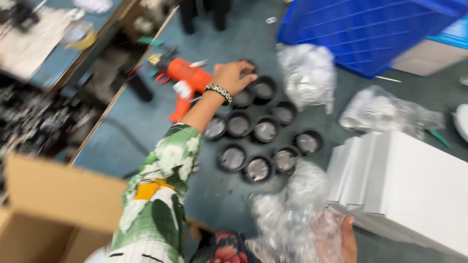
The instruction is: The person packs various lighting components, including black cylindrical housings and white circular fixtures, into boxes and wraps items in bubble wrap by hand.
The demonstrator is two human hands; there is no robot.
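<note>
Several black round housings (pixel 239 124) with shiny insides sit in a cluster on the grey-green floor. My left hand (pixel 233 76), with a beaded bracelet at the wrist and a green floral sleeve, reaches to the far end of the cluster. Its fingers curl over one black housing (pixel 249 64) there. My right hand (pixel 348 239) is at the bottom edge, gripping a crumpled clear plastic bag (pixel 292 214) that lies just in front of the cluster. The picture is blurred by motion.
An orange hand tool (pixel 187 82) lies left of my left hand. Two clear bags of white parts (pixel 308 73) (pixel 378 111) and a blue crate (pixel 370 29) lie beyond. Flat white boxes (pixel 409 182) are stacked at right, an open cardboard box (pixel 53 209) at lower left, a cluttered bench (pixel 44 44) at left.
</note>
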